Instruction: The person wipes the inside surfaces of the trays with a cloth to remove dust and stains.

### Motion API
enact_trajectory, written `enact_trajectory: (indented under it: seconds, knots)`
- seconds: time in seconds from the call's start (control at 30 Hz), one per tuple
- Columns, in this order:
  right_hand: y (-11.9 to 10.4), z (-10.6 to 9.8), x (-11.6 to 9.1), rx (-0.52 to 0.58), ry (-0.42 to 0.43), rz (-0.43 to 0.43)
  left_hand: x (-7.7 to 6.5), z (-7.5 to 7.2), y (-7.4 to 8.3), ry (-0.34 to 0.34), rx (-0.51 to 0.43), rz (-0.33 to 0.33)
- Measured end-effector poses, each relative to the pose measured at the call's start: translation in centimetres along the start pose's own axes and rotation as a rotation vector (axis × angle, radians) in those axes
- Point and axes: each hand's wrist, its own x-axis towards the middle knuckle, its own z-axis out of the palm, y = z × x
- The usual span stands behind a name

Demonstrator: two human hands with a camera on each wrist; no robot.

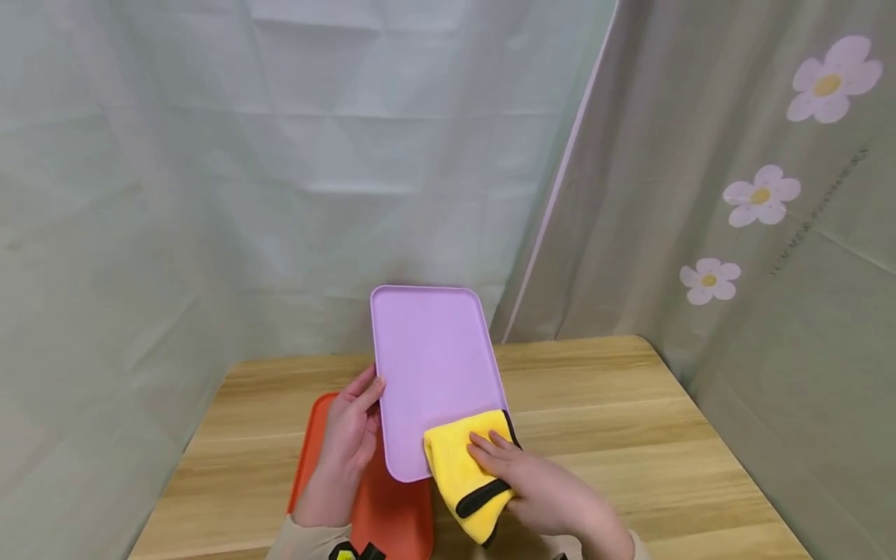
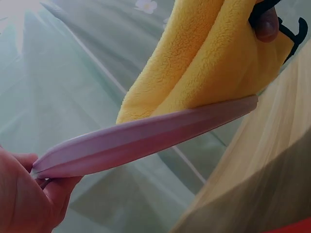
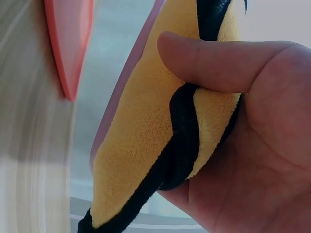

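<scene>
A lilac rectangular tray (image 1: 435, 350) with a low raised rim is held up, tilted, above the table. My left hand (image 1: 344, 435) pinches its left edge, thumb over the rim and fingers beneath, as the left wrist view shows. A folded yellow plush cloth (image 1: 451, 459) with black trim lies against the tray's near right corner. My right hand (image 1: 535, 482) holds this cloth, its fingers spread over the upper side. In the right wrist view, the thumb (image 3: 209, 60) presses on the cloth near a black trim strip. Part of the tray's near edge is hidden behind the cloth.
An orange-red tray (image 1: 399, 509) lies on the wooden table (image 1: 630, 435), below the lilac tray and partly covered by my left arm. Pale curtains (image 1: 315, 179) stand behind the table and along both sides, with flowers printed on the right one.
</scene>
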Motion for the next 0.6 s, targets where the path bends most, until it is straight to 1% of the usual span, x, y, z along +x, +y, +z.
enact_trajectory:
  seconds: [0.27, 0.43, 0.6]
  knots:
    - [-0.2, 0.4, 0.2, -0.008, -0.002, -0.005, -0.2, -0.1, 0.1, -0.007, 0.044, -0.002]
    - [-0.1, 0.0, 0.7, -0.006, 0.005, -0.013, 0.2, 0.2, 0.4, -0.032, 0.056, 0.015]
    - [0.0, -0.2, 1.0, -0.029, -0.006, -0.009, 0.6, 0.3, 0.5, -0.033, 0.053, 0.02]
